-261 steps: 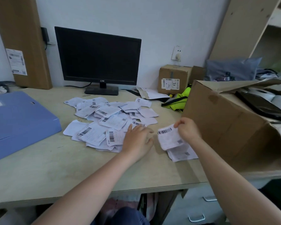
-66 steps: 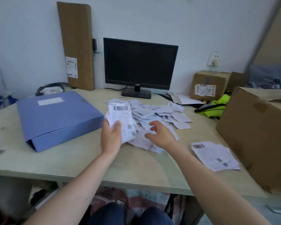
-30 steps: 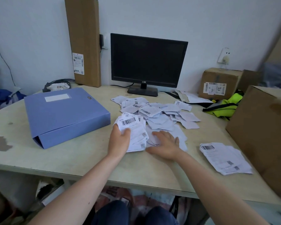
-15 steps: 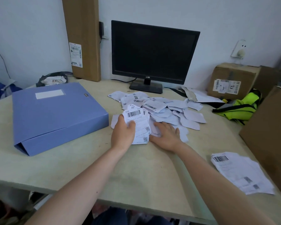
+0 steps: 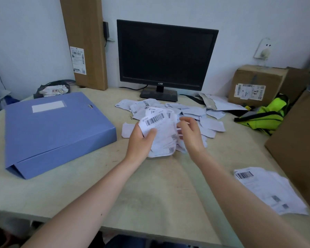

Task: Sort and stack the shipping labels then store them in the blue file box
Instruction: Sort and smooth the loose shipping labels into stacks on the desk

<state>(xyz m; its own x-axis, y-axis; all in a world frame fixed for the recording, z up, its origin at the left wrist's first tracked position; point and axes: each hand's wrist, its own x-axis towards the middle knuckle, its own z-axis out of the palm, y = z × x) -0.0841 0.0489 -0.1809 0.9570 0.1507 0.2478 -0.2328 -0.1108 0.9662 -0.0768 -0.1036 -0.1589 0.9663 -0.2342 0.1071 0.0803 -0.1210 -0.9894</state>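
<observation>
My left hand (image 5: 140, 140) grips a thick bundle of white shipping labels (image 5: 159, 129), lifted off the desk with a barcode facing up. My right hand (image 5: 191, 136) is at the bundle's right edge, fingers curled round it. Behind the hands, a loose pile of labels (image 5: 200, 115) lies spread in front of the monitor. A separate stack of labels (image 5: 270, 190) lies at the front right of the desk. The blue file box (image 5: 52, 129) lies flat and closed on the left.
A black monitor (image 5: 166, 58) stands at the back. A tall cardboard panel (image 5: 84, 42) leans on the wall. A small carton (image 5: 254, 85), a neon-yellow vest (image 5: 268, 115) and a large carton (image 5: 302, 140) crowd the right side.
My left hand has lifted the label bundle off the desk. My right hand has left the loose pile, where it lay flat, and come up against the bundle's right edge.
</observation>
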